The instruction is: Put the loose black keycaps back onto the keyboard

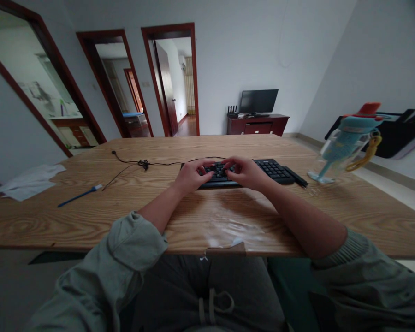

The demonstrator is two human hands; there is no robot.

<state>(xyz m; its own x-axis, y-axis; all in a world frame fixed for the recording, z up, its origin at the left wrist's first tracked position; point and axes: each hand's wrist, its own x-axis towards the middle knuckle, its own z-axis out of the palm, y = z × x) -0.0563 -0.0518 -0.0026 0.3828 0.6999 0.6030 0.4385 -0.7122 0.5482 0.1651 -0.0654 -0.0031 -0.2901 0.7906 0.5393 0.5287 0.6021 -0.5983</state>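
A black keyboard (pixel 273 169) lies on the wooden table in front of me, its middle partly covered by my hands. My left hand (pixel 192 175) rests over its left part, thumb and fingers bent towards each other around something small and dark at the keys. Facing it, my right hand (pixel 244 171) has its thumb and index finger curled in a pinch, with a small dark bit between the tips. Whether these bits are keycaps, loose or still seated, is too small to tell. The fingertips of both hands are close together.
On the wooden table (pixel 131 226), a blue brush (pixel 78 196) and a thin black cable (pixel 124 161) lie left, with white paper (pixel 32 180) farther out. At right are black sticks (pixel 296 176), small clear pieces (pixel 313 190) and a water bottle (pixel 347 143).
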